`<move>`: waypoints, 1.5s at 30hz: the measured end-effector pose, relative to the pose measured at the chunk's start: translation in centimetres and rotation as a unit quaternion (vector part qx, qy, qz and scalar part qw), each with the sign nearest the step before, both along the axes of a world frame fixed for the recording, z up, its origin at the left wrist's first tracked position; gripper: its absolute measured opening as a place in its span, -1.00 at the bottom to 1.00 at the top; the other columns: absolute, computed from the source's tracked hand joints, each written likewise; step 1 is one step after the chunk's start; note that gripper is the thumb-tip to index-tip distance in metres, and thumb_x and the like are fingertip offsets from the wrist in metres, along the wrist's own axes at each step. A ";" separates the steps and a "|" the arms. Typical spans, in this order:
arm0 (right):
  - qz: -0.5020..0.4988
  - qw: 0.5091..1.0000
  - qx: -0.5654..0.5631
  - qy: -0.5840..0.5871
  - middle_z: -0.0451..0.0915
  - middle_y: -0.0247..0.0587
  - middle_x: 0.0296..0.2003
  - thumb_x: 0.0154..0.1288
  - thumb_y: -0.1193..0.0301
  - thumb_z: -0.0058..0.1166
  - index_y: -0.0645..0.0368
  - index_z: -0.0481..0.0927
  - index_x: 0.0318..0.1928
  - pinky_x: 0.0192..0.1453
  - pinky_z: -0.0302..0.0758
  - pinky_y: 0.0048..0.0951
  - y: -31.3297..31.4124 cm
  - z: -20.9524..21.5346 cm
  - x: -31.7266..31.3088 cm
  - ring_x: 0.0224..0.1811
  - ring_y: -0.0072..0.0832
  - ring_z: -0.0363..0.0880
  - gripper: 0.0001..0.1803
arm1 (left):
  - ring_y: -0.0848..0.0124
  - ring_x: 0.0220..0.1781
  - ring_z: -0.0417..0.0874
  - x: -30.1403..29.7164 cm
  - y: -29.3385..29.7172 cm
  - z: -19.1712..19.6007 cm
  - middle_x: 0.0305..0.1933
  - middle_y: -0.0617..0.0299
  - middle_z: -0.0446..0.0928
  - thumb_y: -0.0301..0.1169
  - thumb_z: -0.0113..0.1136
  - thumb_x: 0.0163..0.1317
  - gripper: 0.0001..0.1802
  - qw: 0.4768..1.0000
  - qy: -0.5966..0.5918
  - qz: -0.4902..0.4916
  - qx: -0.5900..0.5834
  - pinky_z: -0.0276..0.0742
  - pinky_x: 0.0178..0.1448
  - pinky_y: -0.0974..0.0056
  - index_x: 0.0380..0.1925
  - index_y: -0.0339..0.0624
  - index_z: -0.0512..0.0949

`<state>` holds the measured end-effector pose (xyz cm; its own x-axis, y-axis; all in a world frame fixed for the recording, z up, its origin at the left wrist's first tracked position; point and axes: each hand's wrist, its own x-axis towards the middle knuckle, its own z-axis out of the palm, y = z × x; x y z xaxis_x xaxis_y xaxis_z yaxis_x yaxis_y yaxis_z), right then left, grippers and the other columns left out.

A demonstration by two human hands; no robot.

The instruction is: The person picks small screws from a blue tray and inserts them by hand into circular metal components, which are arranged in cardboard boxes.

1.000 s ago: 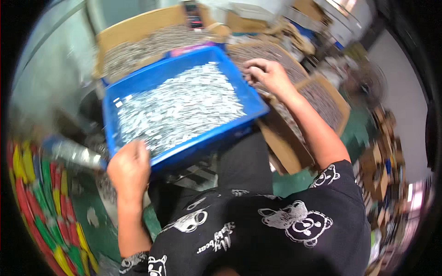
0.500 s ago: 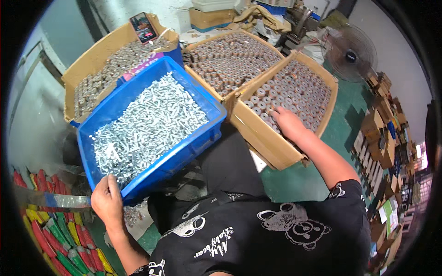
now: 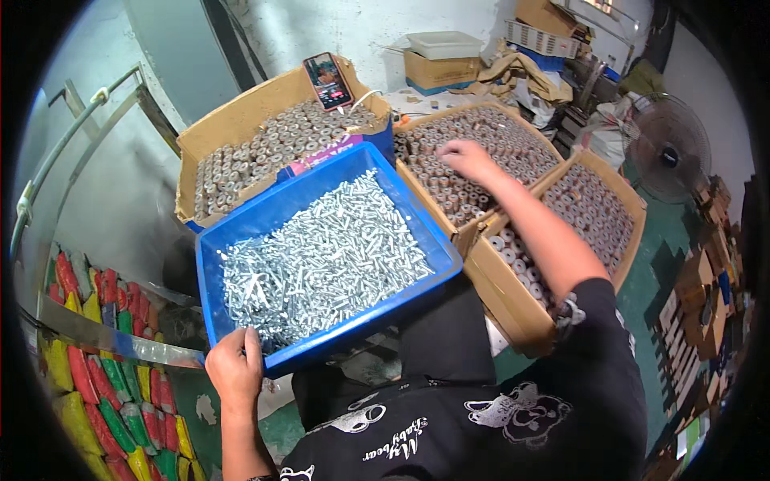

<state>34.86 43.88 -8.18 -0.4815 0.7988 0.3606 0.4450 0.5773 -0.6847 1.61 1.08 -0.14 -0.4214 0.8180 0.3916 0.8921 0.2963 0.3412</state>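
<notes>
My left hand (image 3: 235, 367) is closed on the near left corner of a blue plastic tub (image 3: 210, 301), thumb over the rim. The tub sits tilted in front of me and holds a heap of small silvery metal pins (image 3: 325, 260). My right arm reaches across a near cardboard box (image 3: 513, 293) to the middle cardboard box (image 3: 429, 200). There my right hand (image 3: 472, 163) is over the upright brown cylinders (image 3: 513, 132) with pale, holed tops, its fingers curled together. Whatever is between those fingers is hidden. Similar cylinders (image 3: 589, 208) fill the near box.
Behind the tub, another cardboard box (image 3: 188, 180) holds more cylinders, with a phone (image 3: 327, 80) propped on its far edge. A fan (image 3: 667, 148) stands at right. Red, green and yellow bundles (image 3: 120, 385) lie lower left, below a curved metal rail (image 3: 152, 353).
My right hand has left the near right box and moved left and away to the middle box. My left hand still grips the tub's corner. The whole view has shifted.
</notes>
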 end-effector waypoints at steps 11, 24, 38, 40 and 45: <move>-0.016 0.927 0.113 -0.358 0.54 0.10 -0.09 0.10 0.54 0.00 0.31 0.58 -0.17 0.00 0.55 -0.10 5.5 -3.0 -11.1 -0.01 -0.03 0.57 -0.74 | -0.04 -0.54 0.53 -0.1 0.0 0.4 -0.60 -0.07 0.48 -0.35 0.13 0.14 -0.73 0.999 0.018 0.020 -0.028 0.42 -0.43 0.02 -0.67 -0.26 0.51; 0.002 0.879 0.148 -0.454 0.65 0.09 -0.26 0.04 0.25 0.16 0.27 0.69 -0.32 0.01 0.56 -0.20 8.5 -2.4 -12.7 -0.15 -0.08 0.64 -0.68 | -0.03 -0.54 0.53 -0.4 0.0 0.3 -0.61 -0.08 0.47 -0.32 0.11 0.14 -0.72 0.999 0.019 0.027 -0.041 0.41 -0.43 0.06 -0.63 -0.28 0.54; 0.086 0.853 0.137 -0.496 0.61 0.02 -0.05 0.01 0.20 0.20 0.18 0.61 -0.06 0.06 0.55 -0.25 10.4 -1.5 -12.6 -0.04 -0.14 0.60 -0.52 | -0.03 -0.56 0.51 -0.3 0.1 0.2 -0.63 -0.05 0.46 -0.34 0.12 0.13 -0.71 0.998 0.034 0.024 -0.039 0.40 -0.45 0.02 -0.70 -0.26 0.48; 0.093 0.863 0.183 -0.462 0.62 0.01 -0.08 0.02 0.23 0.18 0.20 0.63 -0.09 0.06 0.55 -0.25 9.4 -1.2 -12.5 -0.05 -0.14 0.61 -0.56 | -0.04 -0.56 0.51 -0.2 0.1 0.2 -0.63 -0.06 0.46 -0.34 0.12 0.13 -0.71 0.998 0.036 0.026 -0.051 0.39 -0.45 0.02 -0.70 -0.26 0.48; 0.078 0.815 0.164 -0.550 0.67 -0.04 -0.18 0.08 0.30 0.08 0.20 0.69 -0.21 0.02 0.56 -0.24 8.6 -1.4 -13.4 -0.11 -0.18 0.65 -0.69 | -0.04 -0.56 0.51 0.1 0.3 0.7 -0.62 -0.07 0.46 -0.33 0.12 0.13 -0.70 0.996 0.031 0.049 -0.071 0.39 -0.44 0.02 -0.69 -0.28 0.47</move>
<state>21.43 52.51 -9.63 -0.7448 0.6438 -0.1758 0.5884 0.7578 0.2821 1.67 1.34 0.57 -0.4803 0.8232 0.3029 0.8747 0.4238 0.2352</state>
